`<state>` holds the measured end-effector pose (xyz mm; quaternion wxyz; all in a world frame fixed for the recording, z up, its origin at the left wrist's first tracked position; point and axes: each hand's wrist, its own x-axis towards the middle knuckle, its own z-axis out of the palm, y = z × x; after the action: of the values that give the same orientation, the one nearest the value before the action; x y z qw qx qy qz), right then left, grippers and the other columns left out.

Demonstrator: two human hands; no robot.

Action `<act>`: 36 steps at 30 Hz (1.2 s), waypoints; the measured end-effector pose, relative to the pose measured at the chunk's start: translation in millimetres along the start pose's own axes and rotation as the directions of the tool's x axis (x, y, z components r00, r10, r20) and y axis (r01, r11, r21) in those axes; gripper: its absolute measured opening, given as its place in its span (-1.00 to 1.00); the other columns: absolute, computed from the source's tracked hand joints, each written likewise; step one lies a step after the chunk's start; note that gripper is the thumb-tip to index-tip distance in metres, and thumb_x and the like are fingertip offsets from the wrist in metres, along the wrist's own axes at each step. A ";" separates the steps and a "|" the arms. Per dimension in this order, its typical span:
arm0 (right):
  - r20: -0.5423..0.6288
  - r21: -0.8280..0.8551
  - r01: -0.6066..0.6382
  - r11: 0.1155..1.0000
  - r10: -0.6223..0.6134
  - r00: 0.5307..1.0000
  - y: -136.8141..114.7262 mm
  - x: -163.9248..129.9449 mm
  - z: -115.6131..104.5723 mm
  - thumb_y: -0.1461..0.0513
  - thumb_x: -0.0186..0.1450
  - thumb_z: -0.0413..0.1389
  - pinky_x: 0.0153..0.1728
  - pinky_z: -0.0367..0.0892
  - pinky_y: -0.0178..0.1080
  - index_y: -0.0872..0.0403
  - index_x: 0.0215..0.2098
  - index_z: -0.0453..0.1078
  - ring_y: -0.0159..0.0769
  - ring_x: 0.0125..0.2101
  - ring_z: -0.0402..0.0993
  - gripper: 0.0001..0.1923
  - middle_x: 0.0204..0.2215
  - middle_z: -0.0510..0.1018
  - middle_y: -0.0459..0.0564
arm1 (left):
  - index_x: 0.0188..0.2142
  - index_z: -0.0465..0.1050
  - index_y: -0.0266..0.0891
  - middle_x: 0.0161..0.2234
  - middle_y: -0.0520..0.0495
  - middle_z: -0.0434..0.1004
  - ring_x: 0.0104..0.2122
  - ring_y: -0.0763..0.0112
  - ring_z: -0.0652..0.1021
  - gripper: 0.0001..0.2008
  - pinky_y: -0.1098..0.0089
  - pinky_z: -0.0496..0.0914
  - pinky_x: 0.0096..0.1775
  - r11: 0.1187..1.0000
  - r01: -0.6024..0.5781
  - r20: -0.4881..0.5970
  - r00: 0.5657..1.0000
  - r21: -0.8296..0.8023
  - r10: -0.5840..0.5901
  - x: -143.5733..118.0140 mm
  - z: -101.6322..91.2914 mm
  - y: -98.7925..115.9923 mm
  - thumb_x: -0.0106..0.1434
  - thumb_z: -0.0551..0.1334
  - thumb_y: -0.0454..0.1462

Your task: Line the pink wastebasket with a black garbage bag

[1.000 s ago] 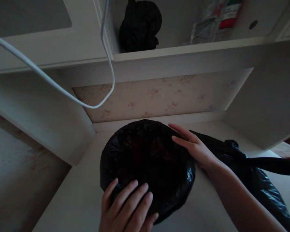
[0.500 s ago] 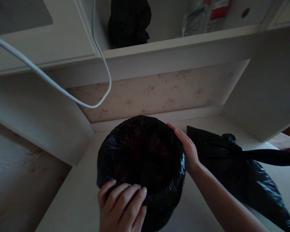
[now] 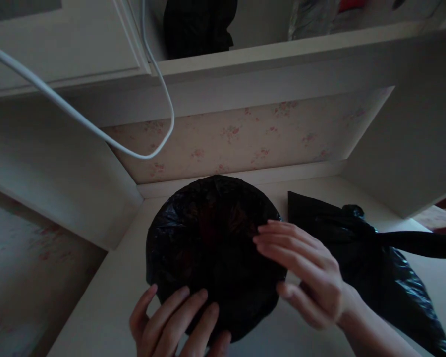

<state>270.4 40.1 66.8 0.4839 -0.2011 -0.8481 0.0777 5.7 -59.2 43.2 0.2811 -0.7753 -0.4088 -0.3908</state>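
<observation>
The right hand [image 3: 308, 275] has shifted from the bag's [image 3: 215, 258] outer side to over its right rim, fingers loosely extended; the left hand [image 3: 174, 329] spreads open at the near rim. The round-mouthed bag stands on the surface [image 3: 106, 292]; light, even pressure around should smooth it best.

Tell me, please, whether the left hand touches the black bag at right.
Apart: the head view shows the round black container and right hand between the left hand and bag.
</observation>
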 end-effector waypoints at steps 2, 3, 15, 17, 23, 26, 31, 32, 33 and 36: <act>0.067 -0.105 0.170 0.980 -0.164 0.984 -14.7 7.6 5.4 0.04 0.52 0.00 0.05 0.53 0.00 0.17 0.07 0.51 -0.04 -0.07 0.68 -0.58 -0.14 0.74 0.15 | -0.13 0.58 -0.18 -0.22 -0.06 0.72 -0.15 0.25 0.63 -0.88 0.11 0.36 0.16 0.999 0.001 0.059 0.998 -0.047 0.002 10.7 0.1 1.1 0.37 0.28 -0.33; 0.081 -0.137 0.196 0.971 -0.186 0.979 -18.9 11.2 10.2 0.03 0.54 -0.02 -0.07 0.56 -0.06 0.20 -0.02 0.54 -0.09 -0.20 0.70 -0.55 -0.23 0.74 0.14 | -0.11 0.58 -0.21 -0.22 -0.06 0.73 -0.17 0.29 0.65 -0.86 0.18 0.38 0.10 0.997 0.010 0.097 0.995 -0.079 -0.003 16.2 1.1 1.7 0.40 0.24 -0.33; 0.147 -0.234 0.243 0.941 -0.213 0.966 -9.2 12.0 36.5 -0.14 0.55 -0.16 -0.58 -0.02 -0.15 0.08 -0.68 0.27 -0.40 -0.68 0.10 -0.25 -0.73 0.21 -0.14 | -0.20 0.50 -0.23 -0.49 0.06 0.60 -0.50 0.40 0.54 -0.75 0.23 0.27 -0.23 0.993 0.068 0.165 0.985 -0.101 -0.050 23.9 9.7 6.2 0.55 0.09 -0.22; 0.133 -0.243 0.249 0.937 -0.223 0.966 -9.2 12.4 37.0 -0.14 0.55 -0.17 -0.58 -0.03 -0.15 0.08 -0.68 0.27 -0.39 -0.68 0.08 -0.24 -0.74 0.20 -0.14 | -0.20 0.50 -0.24 -0.48 0.05 0.61 -0.50 0.40 0.55 -0.75 0.24 0.28 -0.22 0.993 0.064 0.147 0.988 -0.103 -0.048 25.3 9.5 6.1 0.55 0.09 -0.22; 0.109 -0.250 0.249 0.936 -0.228 0.968 -26.8 9.1 36.7 -0.04 0.58 -0.16 -0.48 0.32 -0.15 0.15 -0.44 0.51 -0.31 -0.58 0.37 -0.34 -0.62 0.50 -0.03 | -0.18 0.53 -0.24 -0.38 0.03 0.70 -0.36 0.40 0.64 -0.75 0.27 0.33 -0.10 0.986 0.079 0.126 0.990 -0.145 -0.061 28.4 4.9 8.2 0.55 0.10 -0.24; 0.079 -0.226 0.234 0.946 -0.221 0.972 -39.8 5.0 40.8 0.01 0.60 -0.19 -0.25 0.48 -0.11 0.17 -0.26 0.56 -0.23 -0.41 0.55 -0.40 -0.44 0.67 0.04 | -0.15 0.53 -0.27 -0.33 -0.02 0.73 -0.29 0.39 0.66 -0.77 0.25 0.34 0.01 0.986 0.045 0.094 0.995 -0.159 -0.030 28.0 2.1 10.5 0.54 0.09 -0.29; 0.089 -0.221 0.222 0.950 -0.207 0.974 -42.3 1.8 51.7 0.07 0.60 -0.14 -0.49 0.29 -0.13 0.18 -0.33 0.52 -0.31 -0.57 0.40 -0.45 -0.54 0.57 -0.01 | -0.15 0.51 -0.30 -0.33 -0.04 0.72 -0.32 0.40 0.67 -0.78 0.27 0.38 -0.01 0.982 0.060 0.122 0.992 -0.180 -0.038 27.3 5.7 15.9 0.51 0.07 -0.37; 0.103 -0.228 0.225 0.947 -0.207 0.973 -41.2 1.5 52.6 0.07 0.60 -0.12 -0.52 0.24 -0.13 0.18 -0.34 0.51 -0.32 -0.60 0.36 -0.46 -0.56 0.54 -0.02 | -0.15 0.52 -0.30 -0.33 -0.03 0.71 -0.32 0.40 0.67 -0.78 0.27 0.37 -0.01 0.982 0.068 0.123 0.991 -0.175 -0.047 27.1 6.8 16.7 0.51 0.08 -0.37; 0.106 -0.228 0.233 0.945 -0.214 0.971 -40.5 1.3 52.4 0.07 0.59 -0.11 -0.53 0.22 -0.13 0.19 -0.34 0.51 -0.31 -0.60 0.35 -0.47 -0.56 0.53 -0.03 | -0.15 0.52 -0.30 -0.33 -0.02 0.71 -0.32 0.41 0.67 -0.78 0.28 0.38 -0.02 0.983 0.070 0.117 0.992 -0.170 -0.050 26.8 7.2 16.9 0.51 0.08 -0.36; 0.066 -0.152 0.226 0.962 -0.218 0.974 -41.9 3.0 42.7 0.01 0.59 -0.14 -0.39 0.39 -0.13 0.21 -0.23 0.52 -0.27 -0.48 0.50 -0.44 -0.45 0.64 0.03 | -0.12 0.51 -0.28 -0.31 -0.03 0.72 -0.29 0.41 0.68 -0.79 0.30 0.42 -0.02 0.981 0.023 0.098 0.995 -0.191 -0.004 26.8 -1.2 12.2 0.53 0.09 -0.33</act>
<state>221.5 6.1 60.7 0.4514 -0.1407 -0.8803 -0.0401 25.3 -55.1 64.9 0.1823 -0.8140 -0.3877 -0.3921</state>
